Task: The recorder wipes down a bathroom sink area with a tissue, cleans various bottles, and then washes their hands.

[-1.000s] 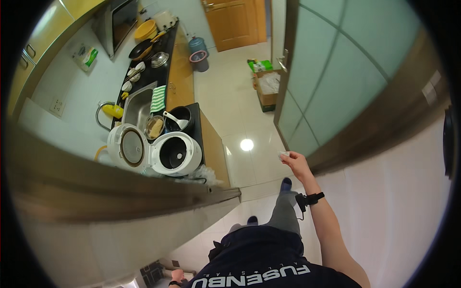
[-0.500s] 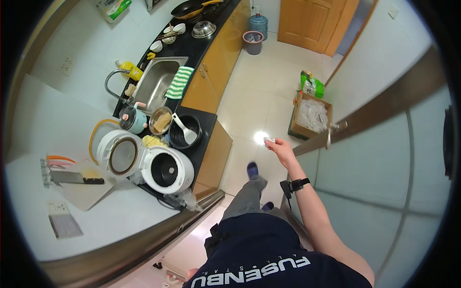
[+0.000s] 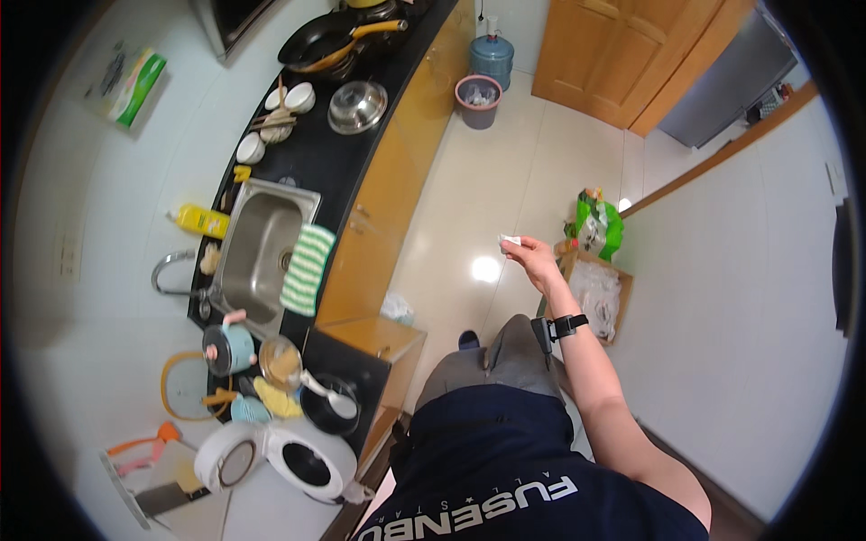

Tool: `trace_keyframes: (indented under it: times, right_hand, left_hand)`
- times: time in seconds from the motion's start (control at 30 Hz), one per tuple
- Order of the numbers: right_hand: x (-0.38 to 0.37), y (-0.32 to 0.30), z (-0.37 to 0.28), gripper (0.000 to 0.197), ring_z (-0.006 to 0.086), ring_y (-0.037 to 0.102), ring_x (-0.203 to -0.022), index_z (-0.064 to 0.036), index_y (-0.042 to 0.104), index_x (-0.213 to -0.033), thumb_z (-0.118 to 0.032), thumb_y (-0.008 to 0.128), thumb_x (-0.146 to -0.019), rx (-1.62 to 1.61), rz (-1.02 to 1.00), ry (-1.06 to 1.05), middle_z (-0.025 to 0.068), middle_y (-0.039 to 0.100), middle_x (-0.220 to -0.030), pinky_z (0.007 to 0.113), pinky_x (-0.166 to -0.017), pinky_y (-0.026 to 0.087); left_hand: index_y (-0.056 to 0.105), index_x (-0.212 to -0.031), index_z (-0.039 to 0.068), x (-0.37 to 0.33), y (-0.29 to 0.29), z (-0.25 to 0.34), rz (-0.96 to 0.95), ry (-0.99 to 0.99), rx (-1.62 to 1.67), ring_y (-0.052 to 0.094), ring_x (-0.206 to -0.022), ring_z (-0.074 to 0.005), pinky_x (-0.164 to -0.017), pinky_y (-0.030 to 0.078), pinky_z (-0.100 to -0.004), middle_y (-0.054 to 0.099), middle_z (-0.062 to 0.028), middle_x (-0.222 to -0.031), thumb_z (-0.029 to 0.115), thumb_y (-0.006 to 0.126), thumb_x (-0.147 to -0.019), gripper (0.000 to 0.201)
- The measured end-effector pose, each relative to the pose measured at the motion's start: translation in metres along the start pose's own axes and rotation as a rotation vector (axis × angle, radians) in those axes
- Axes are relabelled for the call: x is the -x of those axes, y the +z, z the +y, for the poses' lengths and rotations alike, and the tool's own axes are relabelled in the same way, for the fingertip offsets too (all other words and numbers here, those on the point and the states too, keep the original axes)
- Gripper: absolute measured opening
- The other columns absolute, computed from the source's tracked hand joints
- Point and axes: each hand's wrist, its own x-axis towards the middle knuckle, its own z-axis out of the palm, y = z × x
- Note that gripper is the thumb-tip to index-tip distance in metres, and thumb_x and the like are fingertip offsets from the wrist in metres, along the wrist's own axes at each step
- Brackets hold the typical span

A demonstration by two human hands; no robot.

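My right hand [image 3: 534, 258] is held out ahead of me over the floor. Its thumb and fingers pinch a small white, crumpled-looking piece [image 3: 511, 241]; whether it is paper or something else I cannot make out. A dark strap with a small black device [image 3: 557, 329] circles my right wrist. Past the hand, at the far end of the room, a grey bin with a pink rim [image 3: 478, 102] stands with some light plastic in it. My left hand is out of view.
To the left runs a black counter with a steel sink [image 3: 262, 248], a striped cloth [image 3: 308, 270], a frying pan [image 3: 317, 42] and an open white rice cooker [image 3: 311, 462]. A cardboard box [image 3: 622, 293] with clear plastic sits along the right wall. A blue water jug [image 3: 492, 61] adjoins the bin.
I have stepped forward into the kitchen, past the glass door on my right. The rice cooker now lies lower in view and the bin looks nearer. My right hand keeps its pinch.
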Motion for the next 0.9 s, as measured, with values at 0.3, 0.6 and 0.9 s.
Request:
trace_keyframes:
  times: [0.3, 0.6, 0.9]
  right_hand:
    - [-0.309, -0.077, -0.145, 0.031, 0.0112, 0.066, -0.089, 0.0025, 0.068, -0.110, -0.013, 0.080, -0.087, 0.088, 0.006, 0.009, 0.0056, 0.071, -0.098, 0.023, -0.081, 0.055]
    - [-0.606, -0.091, -0.232, 0.045, 0.0134, 0.065, -0.081, 0.0055, 0.064, -0.116, -0.016, 0.084, -0.082, 0.182, 0.097, 0.202, 0.0074, 0.068, -0.097, 0.025, -0.075, 0.056]
    - [-0.874, -0.101, -0.176, 0.051, 0.0180, 0.062, -0.084, 0.0085, 0.059, -0.120, -0.021, 0.081, -0.085, 0.052, 0.094, 0.383, 0.0100, 0.060, -0.098, 0.029, -0.080, 0.058]
  left_hand:
    - [0.062, -0.067, 0.006, -0.107, -0.018, 0.309, 0.133, -0.012, 0.126, 0.062, -0.061, -0.0292, -0.049, 0.050, -0.0393, 0.062, -0.0061, -0.064, 0.008, 0.052, -0.084, 0.019]
    - [0.062, -0.067, 0.005, -0.094, 0.022, 0.491, 0.058, -0.269, 0.069, 0.062, -0.060, -0.0291, -0.049, 0.050, -0.0391, 0.062, -0.0060, -0.064, 0.007, 0.052, -0.083, 0.019]
    - [0.062, -0.067, 0.005, -0.148, 0.024, 0.646, 0.040, -0.446, 0.092, 0.062, -0.060, -0.0290, -0.048, 0.050, -0.0389, 0.062, -0.0059, -0.064, 0.007, 0.052, -0.083, 0.019]
